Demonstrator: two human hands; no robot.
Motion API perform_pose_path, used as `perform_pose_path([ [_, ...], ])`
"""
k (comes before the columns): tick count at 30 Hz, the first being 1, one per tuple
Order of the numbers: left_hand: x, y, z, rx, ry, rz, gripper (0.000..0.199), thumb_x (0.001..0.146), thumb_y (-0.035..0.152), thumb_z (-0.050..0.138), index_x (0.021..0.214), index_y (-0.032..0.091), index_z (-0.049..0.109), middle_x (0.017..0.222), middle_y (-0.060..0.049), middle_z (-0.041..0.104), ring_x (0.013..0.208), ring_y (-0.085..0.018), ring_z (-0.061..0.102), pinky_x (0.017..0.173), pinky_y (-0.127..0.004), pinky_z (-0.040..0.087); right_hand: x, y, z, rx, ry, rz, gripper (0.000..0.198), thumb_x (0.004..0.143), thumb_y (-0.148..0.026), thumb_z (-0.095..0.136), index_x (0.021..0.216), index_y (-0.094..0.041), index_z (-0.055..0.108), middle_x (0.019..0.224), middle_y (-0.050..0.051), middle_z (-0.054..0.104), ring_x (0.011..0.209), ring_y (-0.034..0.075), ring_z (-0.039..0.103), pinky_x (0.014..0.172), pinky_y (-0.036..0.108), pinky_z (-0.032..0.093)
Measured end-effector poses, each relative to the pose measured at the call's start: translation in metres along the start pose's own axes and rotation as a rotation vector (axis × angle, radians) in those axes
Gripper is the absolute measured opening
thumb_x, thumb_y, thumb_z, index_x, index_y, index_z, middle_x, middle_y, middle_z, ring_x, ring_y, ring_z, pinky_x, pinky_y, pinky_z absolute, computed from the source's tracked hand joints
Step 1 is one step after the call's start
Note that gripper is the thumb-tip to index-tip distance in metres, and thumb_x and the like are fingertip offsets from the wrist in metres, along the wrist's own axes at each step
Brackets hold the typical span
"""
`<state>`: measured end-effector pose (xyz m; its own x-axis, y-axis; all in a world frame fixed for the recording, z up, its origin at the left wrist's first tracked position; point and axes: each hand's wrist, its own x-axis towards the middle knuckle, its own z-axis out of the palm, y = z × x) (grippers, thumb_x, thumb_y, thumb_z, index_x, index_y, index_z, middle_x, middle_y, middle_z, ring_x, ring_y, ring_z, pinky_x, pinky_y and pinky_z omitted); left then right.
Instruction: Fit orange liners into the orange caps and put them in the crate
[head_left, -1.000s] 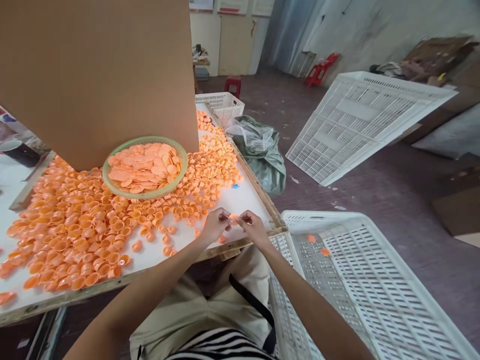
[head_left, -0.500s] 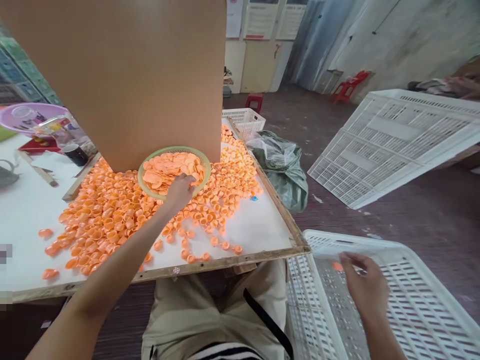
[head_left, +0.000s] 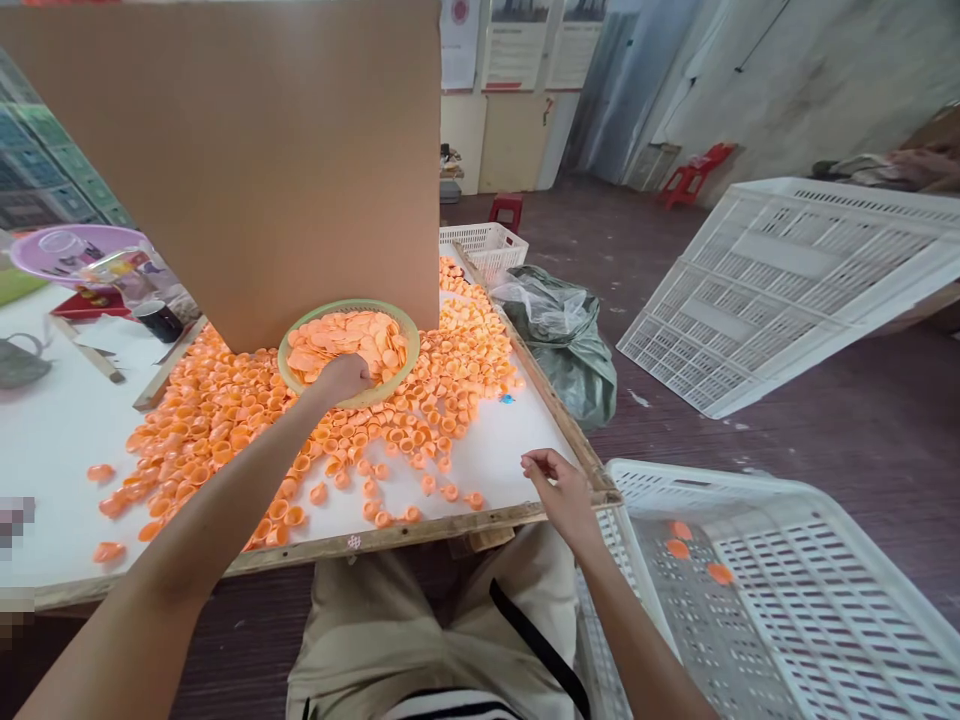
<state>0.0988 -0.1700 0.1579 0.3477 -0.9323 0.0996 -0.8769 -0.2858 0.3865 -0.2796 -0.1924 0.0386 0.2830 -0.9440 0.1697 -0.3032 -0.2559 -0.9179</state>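
My left hand [head_left: 347, 377] is in a round green-rimmed basket [head_left: 416, 345], its fingers curled down at the flat orange discs [head_left: 349, 335] that fill it. What those fingers hold, if anything, is hidden. The basket rests on a pile of small hollow orange cups [head_left: 217, 420] spread over the white table [head_left: 517, 430]. Above the table's right front corner is my right hand [head_left: 559, 490], with loosely bent fingers, a gap beside the thumb and nothing visible in them. Three orange pieces [head_left: 720, 574] lie in the white plastic crate [head_left: 817, 500] on my right.
A tall brown board [head_left: 300, 160] stands behind the basket. Along the table's right side runs a wooden edge [head_left: 547, 385], with a green sack [head_left: 566, 350] beyond it. More white crates [head_left: 787, 290] stand at the right. A purple basin [head_left: 75, 250] sits at the far left.
My right hand has moved left from above the crate to the table corner. More orange pieces now show in the crate. My left hand has shifted slightly left in the basket, fingers more curled.
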Motion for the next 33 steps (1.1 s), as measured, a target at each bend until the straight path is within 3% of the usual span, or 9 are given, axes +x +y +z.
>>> perform_pose_path([
  [4,0.001,0.000,0.004,0.134,-0.059,0.040,0.013,0.068,0.018,0.057,0.055,0.018,0.054,0.059,-0.004,0.056,0.064,-0.018,0.055,0.058,-0.025,0.030,-0.001,-0.006,0.015,0.033,-0.071,0.000,0.030,0.084,-0.048,0.055,0.084,-0.020,0.062,0.080,0.006,0.066,0.075,0.020,0.060,0.075,0.032,0.046],
  [8,0.003,0.006,-0.005,0.141,0.152,0.027,0.012,0.077,0.018,0.050,0.072,0.017,0.061,0.072,-0.005,0.063,0.067,-0.017,0.055,0.058,-0.024,0.032,0.000,-0.011,0.022,0.081,-0.070,-0.002,0.030,0.082,-0.049,0.057,0.083,-0.019,0.062,0.077,0.006,0.065,0.073,0.019,0.060,0.073,0.031,0.046],
  [12,-0.019,0.036,-0.005,0.078,0.356,0.115,0.022,0.090,0.025,0.041,0.095,0.019,0.061,0.077,-0.003,0.065,0.067,-0.015,0.057,0.063,-0.024,0.036,0.005,-0.025,0.030,0.279,-0.115,0.101,0.040,0.080,-0.057,0.058,0.081,-0.017,0.062,0.077,0.007,0.066,0.066,0.017,0.060,0.066,0.029,0.046],
  [14,-0.041,0.059,0.010,0.038,0.319,0.267,0.025,0.094,0.029,0.038,0.100,0.019,0.060,0.082,-0.004,0.066,0.073,-0.015,0.059,0.068,-0.024,0.040,0.008,-0.035,0.035,0.463,-0.215,0.198,0.048,0.081,-0.062,0.053,0.087,-0.016,0.064,0.079,0.008,0.066,0.062,0.015,0.058,0.059,0.027,0.043],
  [18,-0.088,0.092,0.067,0.053,0.053,0.744,0.023,0.095,0.024,0.039,0.096,0.019,0.062,0.087,-0.007,0.066,0.083,-0.017,0.060,0.076,-0.028,0.044,0.016,-0.049,0.036,0.740,-0.487,0.391,0.054,0.075,-0.063,0.061,0.096,-0.014,0.065,0.076,0.007,0.064,0.054,0.010,0.050,0.049,0.023,0.035],
  [21,-0.108,0.097,0.111,0.049,0.008,0.902,0.024,0.096,0.018,0.036,0.100,0.019,0.060,0.094,-0.007,0.066,0.087,-0.017,0.060,0.077,-0.030,0.046,0.018,-0.040,0.028,0.752,-0.554,0.435,0.047,0.065,-0.050,0.078,0.092,-0.014,0.065,0.064,0.000,0.058,0.050,0.006,0.044,0.048,0.021,0.031],
  [26,-0.111,0.092,0.152,-0.018,-0.111,0.683,0.035,0.092,0.030,0.049,0.126,0.020,0.049,0.111,-0.008,0.061,0.099,-0.020,0.058,0.084,-0.032,0.048,0.015,-0.007,0.008,0.610,-0.389,0.392,0.046,0.064,-0.050,0.078,0.088,-0.015,0.061,0.057,-0.003,0.057,0.048,0.007,0.046,0.048,0.021,0.033],
  [30,-0.102,0.095,0.173,0.086,-0.346,0.651,0.019,0.089,0.032,0.053,0.097,0.019,0.065,0.097,-0.008,0.062,0.091,-0.021,0.059,0.078,-0.032,0.047,0.014,0.014,0.004,0.451,-0.365,0.393,0.045,0.064,-0.052,0.075,0.081,-0.015,0.057,0.054,-0.001,0.060,0.047,0.008,0.048,0.047,0.021,0.034],
  [33,-0.093,0.101,0.189,0.035,-0.369,0.550,0.020,0.089,0.028,0.049,0.087,0.018,0.066,0.089,-0.008,0.064,0.087,-0.021,0.060,0.075,-0.030,0.046,0.017,0.029,0.013,0.347,-0.386,0.373,0.040,0.066,-0.050,0.073,0.079,-0.015,0.057,0.054,-0.002,0.059,0.045,0.008,0.048,0.046,0.021,0.035],
])
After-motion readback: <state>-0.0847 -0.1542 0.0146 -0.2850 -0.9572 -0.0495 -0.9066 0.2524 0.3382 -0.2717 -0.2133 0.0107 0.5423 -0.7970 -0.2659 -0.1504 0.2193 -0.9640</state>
